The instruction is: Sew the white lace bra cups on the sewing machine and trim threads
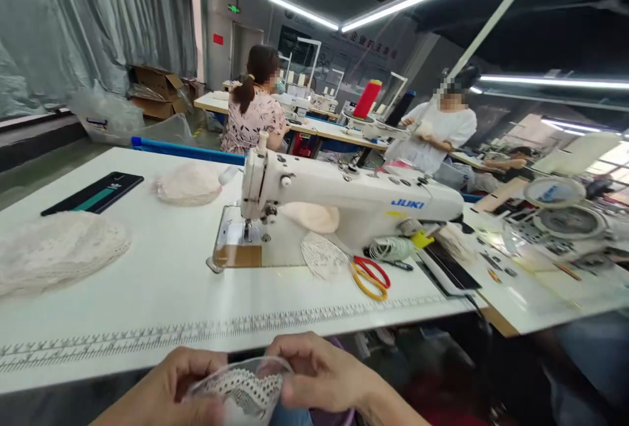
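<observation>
Below the front edge of the table, both my hands hold one piece of white lace fabric [250, 387] with a sheer rim. My left hand [181, 387] pinches its left side, partly blurred. Fingers of my right hand [319, 373] are closed on its right upper edge. Beyond them stands a white sewing machine [344, 196]. A lace piece [324, 255] and scissors with red and yellow handles [371, 277] lie on the machine's bed and table. A cream cup-shaped piece [309, 216] sits behind the needle area.
A stack of lace pieces [59, 249], another lace pile [189, 183] and a dark phone-like slab [93, 193] lie on the left. A printed ruler [216, 329] runs along the table's front. Two co-workers, one seated [255, 101] and one in white [442, 124], are beyond the machine.
</observation>
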Motion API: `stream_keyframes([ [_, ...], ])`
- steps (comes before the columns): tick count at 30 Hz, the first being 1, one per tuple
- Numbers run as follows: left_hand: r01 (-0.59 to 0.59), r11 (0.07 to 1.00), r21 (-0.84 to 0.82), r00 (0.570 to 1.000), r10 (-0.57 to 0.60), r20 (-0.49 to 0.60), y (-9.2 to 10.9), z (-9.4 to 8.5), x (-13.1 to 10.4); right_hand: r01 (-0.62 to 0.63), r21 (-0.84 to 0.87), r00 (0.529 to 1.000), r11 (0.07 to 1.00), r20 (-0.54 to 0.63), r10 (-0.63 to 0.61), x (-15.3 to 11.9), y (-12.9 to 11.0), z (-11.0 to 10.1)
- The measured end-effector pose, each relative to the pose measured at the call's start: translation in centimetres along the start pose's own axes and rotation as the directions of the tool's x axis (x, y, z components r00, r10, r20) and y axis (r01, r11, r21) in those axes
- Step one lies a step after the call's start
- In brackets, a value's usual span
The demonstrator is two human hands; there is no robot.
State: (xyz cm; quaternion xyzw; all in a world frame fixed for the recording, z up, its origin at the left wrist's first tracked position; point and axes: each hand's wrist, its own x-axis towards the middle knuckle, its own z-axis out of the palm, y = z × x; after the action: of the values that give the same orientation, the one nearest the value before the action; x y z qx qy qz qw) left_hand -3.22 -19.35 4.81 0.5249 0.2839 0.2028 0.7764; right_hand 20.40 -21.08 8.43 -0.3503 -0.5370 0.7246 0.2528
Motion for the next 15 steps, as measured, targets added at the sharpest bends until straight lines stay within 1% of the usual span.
stream_keyframes([
  [3, 0.035, 0.999, -0.001, 0.999, -0.035, -0.017, -1.6, 1.0, -1.0, 0.039, -0.220, 0.999, 0.975, -0.016, -0.044, -1.2, 1.9, 1.5],
  [4, 0.045, 0.999, 0.005, 0.999, -0.045, -0.021, -2.0, 1.2, -1.3, 0.050, -0.264, 0.998, 0.963, -0.012, -0.055, -1.4, 2.5, 1.8],
  [6, 0.074, 0.997, 0.008, 0.997, -0.074, -0.020, -2.6, 1.6, -1.6, 0.062, -0.265, 0.998, 0.962, 0.040, -0.054, -1.8, 3.5, 2.1],
  [9, 0.160, 0.986, -0.049, 0.987, -0.160, 0.008, -3.3, 2.1, -2.1, 0.021, -0.160, 0.990, 0.987, 0.144, 0.003, -2.3, 4.5, 2.0],
  [11, 0.209, 0.974, -0.091, 0.978, -0.206, 0.043, -3.9, 2.3, -2.6, 0.004, -0.128, 0.981, 0.992, 0.192, 0.021, -2.5, 5.2, 2.1],
  [13, 0.247, 0.963, -0.103, 0.969, -0.243, 0.050, -4.8, 2.3, -3.4, 0.035, -0.147, 0.979, 0.989, 0.202, -0.005, -2.5, 5.7, 2.5],
  [14, 0.274, 0.956, -0.107, 0.962, -0.273, 0.029, -5.2, 2.2, -3.7, 0.067, -0.193, 0.980, 0.979, 0.195, -0.029, -2.5, 5.9, 2.7],
  [15, 0.300, 0.948, -0.107, 0.954, -0.301, 0.001, -5.6, 2.0, -3.9, 0.092, -0.259, 0.985, 0.961, 0.162, -0.050, -2.4, 6.1, 2.9],
])
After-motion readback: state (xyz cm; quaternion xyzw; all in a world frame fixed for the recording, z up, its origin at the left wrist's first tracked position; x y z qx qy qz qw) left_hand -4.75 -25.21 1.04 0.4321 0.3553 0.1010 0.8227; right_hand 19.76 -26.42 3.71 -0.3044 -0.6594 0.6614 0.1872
